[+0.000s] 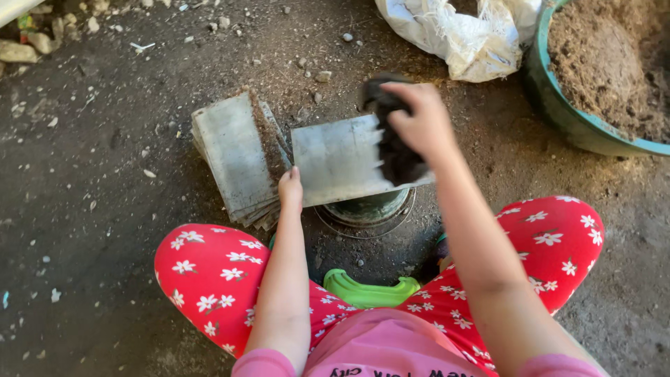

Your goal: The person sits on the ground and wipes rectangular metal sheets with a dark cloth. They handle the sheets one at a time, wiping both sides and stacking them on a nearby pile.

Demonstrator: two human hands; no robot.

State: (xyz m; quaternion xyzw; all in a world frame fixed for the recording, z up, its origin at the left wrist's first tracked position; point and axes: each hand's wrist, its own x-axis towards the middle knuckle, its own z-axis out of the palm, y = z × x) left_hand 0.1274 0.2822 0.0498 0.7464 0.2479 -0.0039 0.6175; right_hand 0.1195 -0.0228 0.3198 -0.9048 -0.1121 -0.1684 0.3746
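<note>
we pinch the grey bag [342, 159] open at its near-left edge with left hand [290, 188]; right hand [417, 124] grips dark soil [398, 157] over its right side (keep the mouth wide, drop centred).

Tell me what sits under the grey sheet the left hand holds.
Under the grey sheet, a round green container with a wire ring peeks out at the lower edge. Its opening and contents are covered by the sheet.
</note>
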